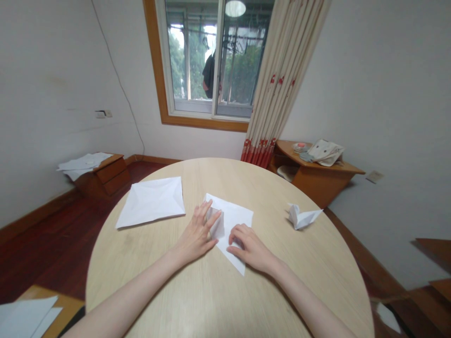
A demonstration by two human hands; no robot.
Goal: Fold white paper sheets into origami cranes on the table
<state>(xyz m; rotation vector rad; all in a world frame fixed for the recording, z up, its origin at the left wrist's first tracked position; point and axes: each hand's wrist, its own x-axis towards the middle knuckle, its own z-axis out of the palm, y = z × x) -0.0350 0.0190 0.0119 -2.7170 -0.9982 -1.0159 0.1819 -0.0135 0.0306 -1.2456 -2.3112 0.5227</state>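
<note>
White paper (pixel 234 215), partly folded, on round table (pixel 211 305)

Head view: the camera I wore faced forward and down from above the round bench (pixel 211 303), with my fingers (pixel 213 218) near and the window (pixel 232 61) farther off at the top.

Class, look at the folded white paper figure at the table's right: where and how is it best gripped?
Probably pinch the folded white paper figure low, below its V-shaped notch, the right hand coming from the near side, which that part faces; its raised ends look thin and might bend.
</note>
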